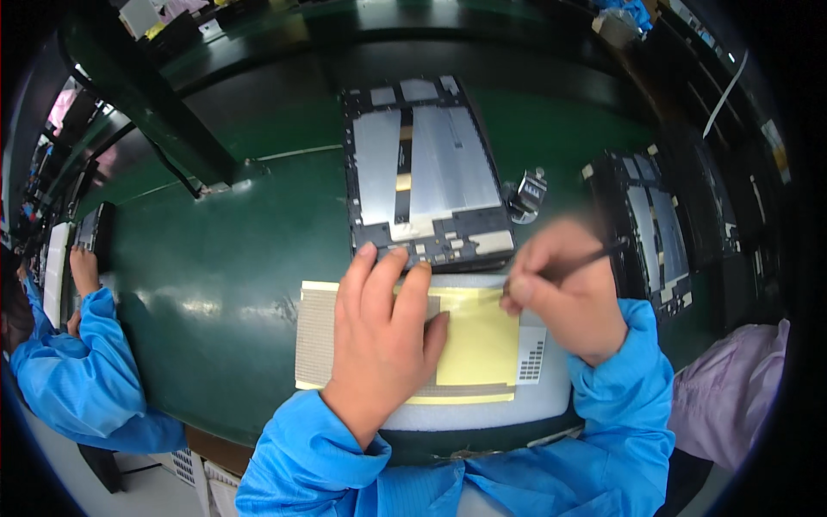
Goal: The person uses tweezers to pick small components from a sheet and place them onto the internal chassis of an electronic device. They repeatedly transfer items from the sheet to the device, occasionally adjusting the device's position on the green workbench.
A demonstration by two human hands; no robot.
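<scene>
My left hand point(379, 332) lies with its fingers spread over a yellow backing sheet point(478, 340), fingertips at the near edge of an opened tablet-like device point(431, 172). Rows of small grey-brown pieces point(316, 340) cover the sheet's left part, while much of its right part is bare yellow. Slightly blurred, my right hand point(560, 293) pinches dark, slim tweezers point(590, 258) over the sheet's upper right corner. The tweezers' tip is too smeared to show whether it holds anything. Under the sheet is a white foam pad point(551, 392), and a white label sheet point(531, 355) with dark marks sticks out at the right.
A small metal device point(527, 194) stands right of the opened device. More opened devices point(656, 228) lie farther right, near a person in a pale purple sleeve point(732, 392). At left, another person in blue point(82, 370) works at the green table point(233, 284). A dark green post point(146, 103) rises behind.
</scene>
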